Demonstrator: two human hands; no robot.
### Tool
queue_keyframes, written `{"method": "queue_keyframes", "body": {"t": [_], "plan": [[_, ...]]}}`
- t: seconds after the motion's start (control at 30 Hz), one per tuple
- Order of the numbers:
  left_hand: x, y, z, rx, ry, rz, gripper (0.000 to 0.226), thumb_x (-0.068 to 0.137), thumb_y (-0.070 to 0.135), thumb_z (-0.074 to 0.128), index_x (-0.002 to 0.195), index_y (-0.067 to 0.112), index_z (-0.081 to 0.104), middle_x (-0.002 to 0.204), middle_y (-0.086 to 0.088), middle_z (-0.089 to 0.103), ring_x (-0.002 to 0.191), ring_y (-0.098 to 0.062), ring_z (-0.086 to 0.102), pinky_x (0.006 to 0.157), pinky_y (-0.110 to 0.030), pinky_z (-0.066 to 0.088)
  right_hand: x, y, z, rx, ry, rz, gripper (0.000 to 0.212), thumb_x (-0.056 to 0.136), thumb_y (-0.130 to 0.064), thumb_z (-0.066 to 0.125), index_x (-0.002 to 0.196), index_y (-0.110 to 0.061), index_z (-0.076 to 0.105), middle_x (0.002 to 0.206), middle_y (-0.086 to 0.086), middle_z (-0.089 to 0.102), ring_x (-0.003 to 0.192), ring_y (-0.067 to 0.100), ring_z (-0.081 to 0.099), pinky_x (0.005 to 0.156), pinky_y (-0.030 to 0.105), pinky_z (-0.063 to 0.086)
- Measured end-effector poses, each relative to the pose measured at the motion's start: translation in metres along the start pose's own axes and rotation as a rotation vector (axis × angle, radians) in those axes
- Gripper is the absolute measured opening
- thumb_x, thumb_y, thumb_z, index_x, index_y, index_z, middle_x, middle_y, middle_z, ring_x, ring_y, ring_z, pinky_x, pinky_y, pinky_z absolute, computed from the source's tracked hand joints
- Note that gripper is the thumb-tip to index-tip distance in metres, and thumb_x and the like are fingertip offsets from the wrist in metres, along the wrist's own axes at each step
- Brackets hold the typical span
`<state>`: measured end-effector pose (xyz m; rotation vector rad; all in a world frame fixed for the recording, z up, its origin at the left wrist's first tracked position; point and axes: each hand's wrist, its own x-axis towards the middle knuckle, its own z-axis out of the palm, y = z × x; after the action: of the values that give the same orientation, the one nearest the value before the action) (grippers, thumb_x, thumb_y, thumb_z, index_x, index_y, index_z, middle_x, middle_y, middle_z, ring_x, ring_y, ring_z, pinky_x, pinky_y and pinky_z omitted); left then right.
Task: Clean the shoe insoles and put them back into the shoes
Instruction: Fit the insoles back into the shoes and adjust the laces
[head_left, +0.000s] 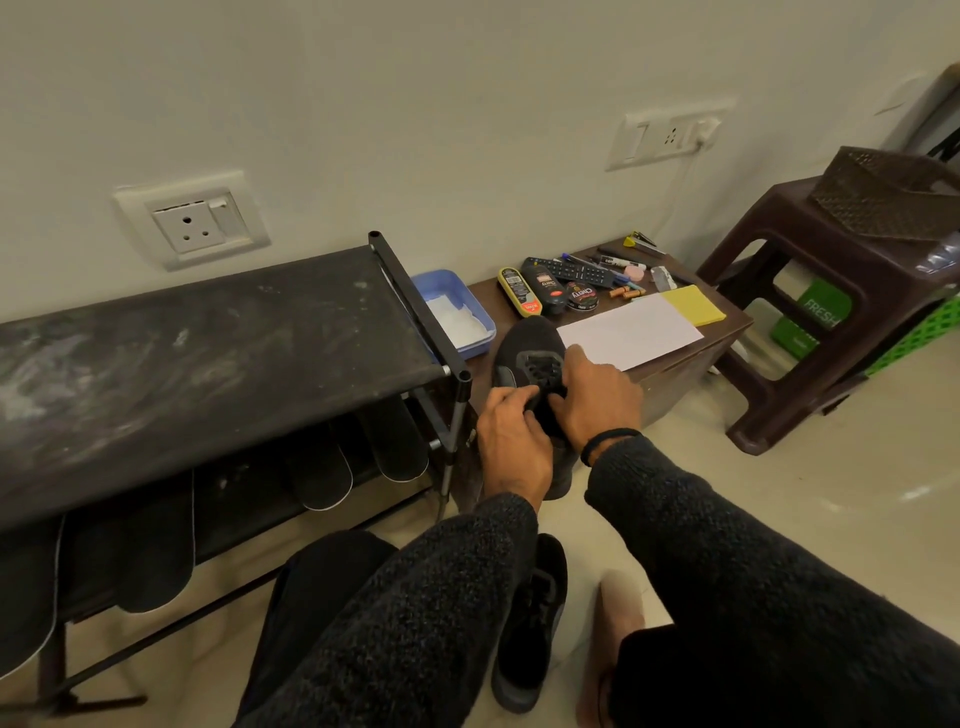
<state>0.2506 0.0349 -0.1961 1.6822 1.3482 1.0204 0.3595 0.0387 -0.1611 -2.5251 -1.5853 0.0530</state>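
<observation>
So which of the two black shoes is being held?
The black shoe by the low table, gripped by both hands; the other shoe lies untouched on the floor.

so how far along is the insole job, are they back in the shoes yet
Not yet. Done: four insoles hang out of the shoes on the rack. In hand: the left hand and right hand both grip a black shoe at its laces over the low table. Left: this shoe and the second shoe on the floor need insoles refitted; whether the hanging ones are clean can't be told.
</observation>
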Motion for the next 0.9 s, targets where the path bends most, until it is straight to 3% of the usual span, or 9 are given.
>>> {"method": "queue_keyframes", "body": {"t": [0.1,0.23,0.33,0.5,0.63,0.77,0.9], "plan": [[0.005,-0.007,-0.001,0.008,-0.037,0.024,0.035,0.095,-0.002,0.056,0.125,0.012,0.068,0.124,-0.001,0.058,0.113,-0.016,0.06,0.1,-0.035,0.054,0.014,0.003,-0.001,-0.071,0.007,0.0,0.054,0.087,-0.044,0.071,0.124,-0.018,0.042,0.107,0.011,0.067,0.101,0.034,0.062,0.073,0.043,0.048],[0.008,-0.008,-0.002,0.006,-0.118,0.06,0.045,0.095,-0.001,0.055,0.134,0.019,0.061,0.126,-0.003,0.055,0.114,-0.019,0.057,0.101,-0.038,0.053,0.028,0.01,0.004,-0.153,-0.03,0.011,0.06,0.084,-0.051,0.071,0.123,-0.019,0.037,0.1,0.009,0.068,0.09,0.032,0.064,0.07,0.043,0.047],[0.011,-0.008,-0.005,0.061,-0.232,0.093,0.057,0.096,-0.003,0.049,0.146,0.026,0.05,0.127,-0.004,0.048,0.119,-0.021,0.049,0.108,-0.04,0.047,0.03,0.009,0.006,-0.178,-0.038,-0.018,0.053,0.089,-0.043,0.067,0.124,-0.018,0.037,0.1,0.009,0.068,0.085,0.031,0.065,0.071,0.043,0.051],[0.019,-0.013,-0.008,0.095,-0.227,0.125,0.049,0.098,0.0,0.051,0.142,0.02,0.057,0.124,-0.002,0.047,0.116,-0.018,0.051,0.109,-0.04,0.047,0.018,0.014,0.006,0.014,-0.033,-0.102,0.04,0.087,-0.045,0.07,0.105,-0.021,0.043,0.094,0.001,0.057,0.082,0.023,0.056,0.069,0.04,0.051],[0.02,-0.013,-0.01,0.1,-0.244,0.16,0.046,0.098,0.003,0.052,0.142,0.018,0.057,0.125,-0.001,0.047,0.116,-0.016,0.051,0.109,-0.038,0.047,-0.002,0.037,0.007,0.193,0.004,-0.225,0.029,0.087,-0.04,0.074,0.106,-0.021,0.062,0.098,-0.003,0.054,0.084,0.012,0.051,0.074,0.029,0.052],[0.019,-0.011,-0.009,0.111,-0.23,0.148,0.046,0.098,0.003,0.053,0.14,0.019,0.058,0.125,-0.001,0.047,0.115,-0.016,0.051,0.107,-0.037,0.048,-0.008,0.053,0.005,0.191,0.04,-0.333,0.023,0.097,-0.025,0.063,0.115,-0.015,0.074,0.098,0.001,0.059,0.087,0.012,0.05,0.078,0.031,0.051],[0.019,-0.009,-0.008,0.102,-0.223,0.122,0.046,0.097,0.001,0.054,0.139,0.019,0.06,0.123,-0.001,0.047,0.115,-0.017,0.052,0.105,-0.037,0.05,0.008,0.042,0.001,0.127,0.007,-0.294,0.009,0.093,-0.025,0.067,0.099,-0.02,0.072,0.097,0.001,0.057,0.088,0.017,0.053,0.077,0.04,0.055]]}}
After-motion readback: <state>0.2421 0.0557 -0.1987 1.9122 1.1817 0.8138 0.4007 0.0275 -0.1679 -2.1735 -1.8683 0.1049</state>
